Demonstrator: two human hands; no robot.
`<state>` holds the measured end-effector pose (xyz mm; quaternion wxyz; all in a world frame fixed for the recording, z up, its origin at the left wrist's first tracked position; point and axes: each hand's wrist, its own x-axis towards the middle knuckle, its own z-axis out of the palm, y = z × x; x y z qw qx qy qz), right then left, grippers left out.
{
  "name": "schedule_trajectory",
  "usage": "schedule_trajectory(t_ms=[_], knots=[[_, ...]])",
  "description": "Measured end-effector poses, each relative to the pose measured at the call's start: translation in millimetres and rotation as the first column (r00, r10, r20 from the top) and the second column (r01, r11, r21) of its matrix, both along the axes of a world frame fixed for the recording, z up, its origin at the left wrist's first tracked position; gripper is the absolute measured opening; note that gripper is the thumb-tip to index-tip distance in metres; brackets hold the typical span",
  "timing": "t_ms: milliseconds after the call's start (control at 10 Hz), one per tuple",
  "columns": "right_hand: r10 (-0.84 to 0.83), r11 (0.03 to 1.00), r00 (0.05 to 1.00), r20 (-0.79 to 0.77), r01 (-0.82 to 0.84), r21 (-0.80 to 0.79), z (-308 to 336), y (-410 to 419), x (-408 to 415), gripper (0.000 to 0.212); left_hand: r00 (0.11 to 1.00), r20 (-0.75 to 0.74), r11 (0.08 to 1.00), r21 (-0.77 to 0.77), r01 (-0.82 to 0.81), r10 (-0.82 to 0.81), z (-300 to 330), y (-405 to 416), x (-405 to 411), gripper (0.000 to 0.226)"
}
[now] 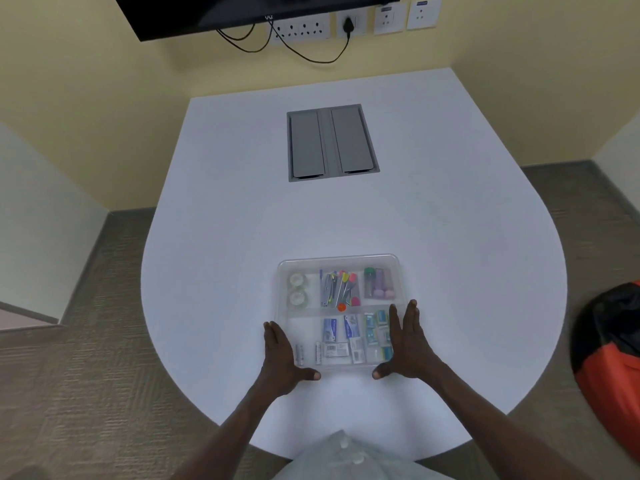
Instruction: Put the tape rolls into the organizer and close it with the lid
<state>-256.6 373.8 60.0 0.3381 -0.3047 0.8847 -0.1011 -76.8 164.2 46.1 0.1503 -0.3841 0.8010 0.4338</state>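
Note:
A clear plastic organizer (341, 258) sits on the white table near its front edge, with a translucent lid lying on top of it. Two clear tape rolls (297, 289) lie one behind the other in its back left compartment, seen through the lid. My left hand (282, 362) rests flat against the organizer's front left side, fingers together, thumb along the front edge. My right hand (405, 344) lies flat on the front right side in the same way, thumb at the front edge. Neither hand holds a separate object.
Other compartments hold clips and pins (341, 289), small tubes (378, 283), staple boxes (337, 337) and erasers. A grey cable hatch (332, 143) is set into the table (450, 237) farther back. An orange and black beanbag (613, 358) sits at the right. A screen and wall sockets hang behind.

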Motion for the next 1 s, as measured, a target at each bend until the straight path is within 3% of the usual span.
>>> schedule_trajectory(t_ms=[700, 800, 900, 1000], knots=[[-0.022, 0.999, 0.999, -0.045, 0.024, 0.048, 5.7, -2.6, 2.0, 0.131, 1.0, 0.025, 0.999, -0.045, 0.001, 0.0, 20.1, 5.8, -1.2, 0.145], [-0.006, 0.998, 0.968, -0.252, -0.008, -0.055, 9.1, -6.9, -0.6, 0.112, 0.999, -0.047, 0.984, -0.179, 0.004, -0.012, 30.9, 2.0, -10.4, 0.115], [-0.06, 0.975, 0.885, -0.461, -0.047, -0.216, 21.8, -23.5, -9.8, 0.093, 0.981, -0.146, 0.918, -0.393, 0.062, -0.128, 41.9, -5.9, -26.3, 0.11], [-0.127, 0.945, 0.808, -0.576, -0.078, -0.318, 42.9, -44.1, -17.5, 0.077, 0.933, -0.267, 0.824, -0.565, 0.05, -0.24, 47.8, -16.1, -43.3, 0.104]])
